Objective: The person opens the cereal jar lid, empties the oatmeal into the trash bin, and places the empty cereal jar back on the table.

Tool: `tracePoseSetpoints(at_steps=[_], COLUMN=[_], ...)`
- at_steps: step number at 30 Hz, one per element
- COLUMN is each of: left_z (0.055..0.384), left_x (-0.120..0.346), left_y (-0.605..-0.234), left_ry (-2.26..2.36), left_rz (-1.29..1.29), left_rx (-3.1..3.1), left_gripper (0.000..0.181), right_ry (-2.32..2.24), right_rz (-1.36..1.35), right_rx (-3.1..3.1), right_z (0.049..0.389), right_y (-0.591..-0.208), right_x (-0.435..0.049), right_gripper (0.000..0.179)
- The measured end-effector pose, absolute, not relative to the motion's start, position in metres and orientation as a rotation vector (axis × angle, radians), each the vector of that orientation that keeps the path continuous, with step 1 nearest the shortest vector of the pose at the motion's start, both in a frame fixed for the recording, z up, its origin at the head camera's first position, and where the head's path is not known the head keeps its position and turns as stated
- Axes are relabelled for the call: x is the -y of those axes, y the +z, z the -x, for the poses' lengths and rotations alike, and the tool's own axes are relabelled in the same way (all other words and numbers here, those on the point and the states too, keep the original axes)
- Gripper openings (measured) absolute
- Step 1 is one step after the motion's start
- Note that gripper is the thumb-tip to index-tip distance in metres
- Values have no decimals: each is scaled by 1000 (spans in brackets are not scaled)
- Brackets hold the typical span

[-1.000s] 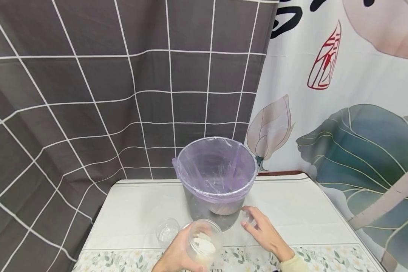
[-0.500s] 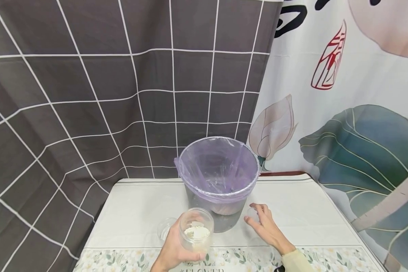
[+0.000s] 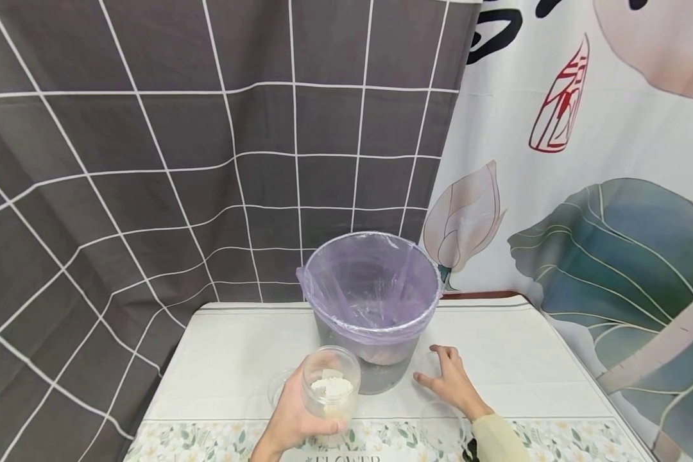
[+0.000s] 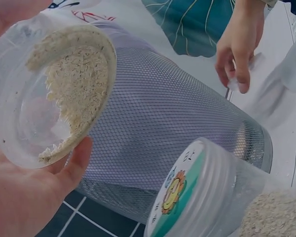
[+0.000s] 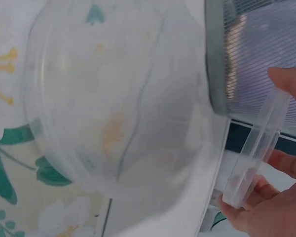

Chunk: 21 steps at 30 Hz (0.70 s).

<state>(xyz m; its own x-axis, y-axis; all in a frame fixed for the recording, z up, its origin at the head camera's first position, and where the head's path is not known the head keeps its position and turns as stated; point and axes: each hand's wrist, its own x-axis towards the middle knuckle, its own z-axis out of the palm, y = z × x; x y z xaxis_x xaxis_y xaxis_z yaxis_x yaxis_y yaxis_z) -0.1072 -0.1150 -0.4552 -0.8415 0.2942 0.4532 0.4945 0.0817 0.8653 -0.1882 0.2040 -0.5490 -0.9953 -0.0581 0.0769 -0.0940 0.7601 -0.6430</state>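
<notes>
My left hand [image 3: 296, 414] grips a clear plastic cup [image 3: 330, 391] with pale flakes inside, in front of the bin. In the left wrist view the flakes [image 4: 84, 84] coat one side of the cup's interior. Beside the bin, my right hand [image 3: 453, 385] pinches a thin clear plastic lid [image 5: 256, 148] on edge, between thumb and fingers. The waste bin [image 3: 375, 378] is grey mesh, lined with a purple plastic bag [image 3: 375, 289]. A jar [image 4: 192, 197] with a sunflower-printed top and pale flakes shows below the left hand in the left wrist view.
A clear round piece of plastic [image 3: 441, 425] lies near my right wrist, over the floral band of the tablecloth [image 3: 233, 359]. Partly behind my left hand stands a clear container [image 3: 275, 388]. A dark checked curtain [image 3: 265, 179] hangs behind the table.
The cup in my left hand has moved up and slightly left. My right hand has shifted a little to the right, and a clear round piece now shows near its wrist.
</notes>
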Motion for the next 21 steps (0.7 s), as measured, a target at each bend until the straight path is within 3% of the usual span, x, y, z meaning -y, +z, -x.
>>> tracePoseSetpoints(at_steps=[7,21], left_z=[106,107], left_x=[116,119], left_y=[-449,-444], left_ry=[-1878,-1952], left_rz=[709,597], left_rx=[2237,2198], left_gripper=[87,91], right_ry=[989,948], right_rz=[-141,-82], right_rx=[2913,2988], right_z=[194,198], right_y=[-562,-585], right_x=[-207,-214], right_gripper=[66,76])
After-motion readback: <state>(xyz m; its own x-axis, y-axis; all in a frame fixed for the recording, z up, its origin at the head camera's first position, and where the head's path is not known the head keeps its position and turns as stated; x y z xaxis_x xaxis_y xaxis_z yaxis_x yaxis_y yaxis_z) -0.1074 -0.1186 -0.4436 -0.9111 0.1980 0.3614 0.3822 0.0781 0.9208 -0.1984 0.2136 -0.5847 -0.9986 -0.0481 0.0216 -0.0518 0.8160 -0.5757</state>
